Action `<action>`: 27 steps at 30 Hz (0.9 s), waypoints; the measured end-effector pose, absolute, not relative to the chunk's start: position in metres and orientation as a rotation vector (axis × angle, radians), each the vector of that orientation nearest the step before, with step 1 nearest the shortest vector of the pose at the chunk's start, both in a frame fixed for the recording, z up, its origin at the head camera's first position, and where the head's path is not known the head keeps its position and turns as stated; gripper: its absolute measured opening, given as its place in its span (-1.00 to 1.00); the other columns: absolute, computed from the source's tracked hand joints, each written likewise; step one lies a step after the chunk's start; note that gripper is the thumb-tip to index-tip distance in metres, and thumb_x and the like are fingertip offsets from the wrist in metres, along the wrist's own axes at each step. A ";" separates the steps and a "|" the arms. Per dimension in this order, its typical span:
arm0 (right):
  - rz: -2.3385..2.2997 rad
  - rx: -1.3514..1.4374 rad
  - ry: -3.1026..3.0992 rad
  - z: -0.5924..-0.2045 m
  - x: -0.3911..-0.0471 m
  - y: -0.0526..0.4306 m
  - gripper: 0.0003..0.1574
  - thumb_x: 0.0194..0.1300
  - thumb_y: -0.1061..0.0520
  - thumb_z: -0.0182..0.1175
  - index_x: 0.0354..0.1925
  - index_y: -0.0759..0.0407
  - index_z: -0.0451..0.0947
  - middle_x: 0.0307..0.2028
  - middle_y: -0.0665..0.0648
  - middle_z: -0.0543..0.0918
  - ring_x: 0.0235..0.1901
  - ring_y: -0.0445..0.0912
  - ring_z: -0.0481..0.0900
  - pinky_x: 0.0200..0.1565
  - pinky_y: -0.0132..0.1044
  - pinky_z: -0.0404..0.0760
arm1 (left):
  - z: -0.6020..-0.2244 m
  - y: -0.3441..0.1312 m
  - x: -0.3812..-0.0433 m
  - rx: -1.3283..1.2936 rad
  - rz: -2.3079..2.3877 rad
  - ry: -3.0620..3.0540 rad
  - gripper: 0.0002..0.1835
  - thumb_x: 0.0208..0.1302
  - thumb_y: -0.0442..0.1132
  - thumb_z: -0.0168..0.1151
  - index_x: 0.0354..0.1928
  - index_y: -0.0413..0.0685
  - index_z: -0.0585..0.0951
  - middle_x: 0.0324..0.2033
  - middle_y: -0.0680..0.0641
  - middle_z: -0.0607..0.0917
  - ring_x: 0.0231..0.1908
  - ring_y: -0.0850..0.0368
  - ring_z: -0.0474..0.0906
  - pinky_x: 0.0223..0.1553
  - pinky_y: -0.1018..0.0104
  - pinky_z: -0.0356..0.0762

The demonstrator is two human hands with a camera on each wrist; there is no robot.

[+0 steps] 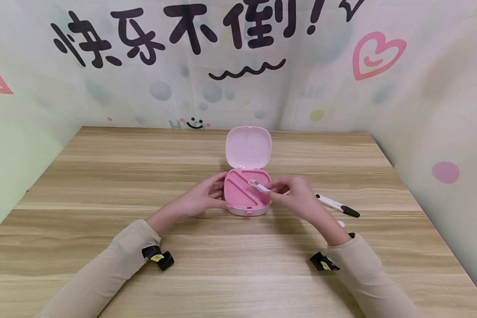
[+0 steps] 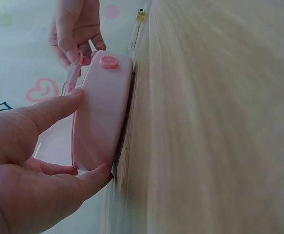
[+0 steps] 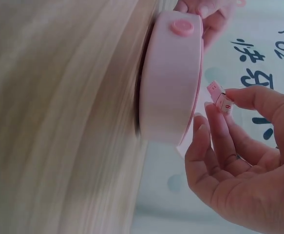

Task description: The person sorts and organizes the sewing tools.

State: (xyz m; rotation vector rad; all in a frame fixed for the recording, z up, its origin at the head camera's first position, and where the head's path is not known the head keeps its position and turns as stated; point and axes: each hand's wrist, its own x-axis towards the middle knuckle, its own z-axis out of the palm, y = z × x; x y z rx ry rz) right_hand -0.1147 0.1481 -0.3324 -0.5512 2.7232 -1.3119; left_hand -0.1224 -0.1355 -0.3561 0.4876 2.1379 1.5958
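Observation:
A pink case (image 1: 240, 190) with its lid (image 1: 248, 147) raised stands on the table; a diagonal ridge divides its inner tray. My left hand (image 1: 202, 194) holds the case by its left side, thumb at the front corner and fingers along the side, as the left wrist view also shows. Over the right part of the tray, my right hand (image 1: 296, 194) pinches a small white stick (image 1: 259, 186) between thumb and fingers. In the right wrist view this stick (image 3: 223, 101) ends in a metal USB-like plug and carries printed marks. Its lower side is hidden.
To the right of the right hand lies a white-and-black pen-like tool (image 1: 338, 205). A small white piece (image 1: 340, 224) shows partly behind the right forearm. A printed cloth wall (image 1: 183, 97) borders the back of the wooden table (image 1: 123, 176).

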 end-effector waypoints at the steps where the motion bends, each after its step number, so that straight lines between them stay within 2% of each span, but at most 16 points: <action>1: -1.310 -0.546 2.722 -0.332 -0.115 0.146 -0.77 0.30 0.27 0.40 -0.12 0.41 0.78 -0.38 0.18 0.80 -0.34 -0.08 0.68 -0.40 -0.44 0.56 | -0.356 -0.135 -0.122 0.489 1.596 2.138 0.02 0.31 -0.47 0.39 0.65 -0.36 -0.02 0.64 -0.37 0.06 0.57 -0.37 0.15 0.56 -0.08 0.26; 12: -1.307 -0.545 2.707 -0.332 -0.115 0.124 -0.80 0.29 0.30 0.41 -0.14 0.41 0.78 -0.40 0.18 0.78 -0.38 -0.10 0.64 -0.45 -0.45 0.50 | -0.357 -0.135 -0.123 0.496 1.602 2.136 0.01 0.31 -0.47 0.39 0.65 -0.37 -0.01 0.63 -0.38 0.07 0.57 -0.36 0.16 0.56 -0.08 0.26; 27: -1.258 -0.467 2.741 -0.331 -0.115 0.093 -0.82 0.28 0.29 0.44 -0.17 0.39 0.78 -0.35 0.20 0.80 -0.38 -0.11 0.66 -0.40 -0.46 0.60 | -0.357 -0.137 -0.123 0.510 1.603 2.125 0.00 0.32 -0.48 0.37 0.65 -0.38 -0.02 0.63 -0.38 0.06 0.56 -0.37 0.16 0.56 -0.08 0.26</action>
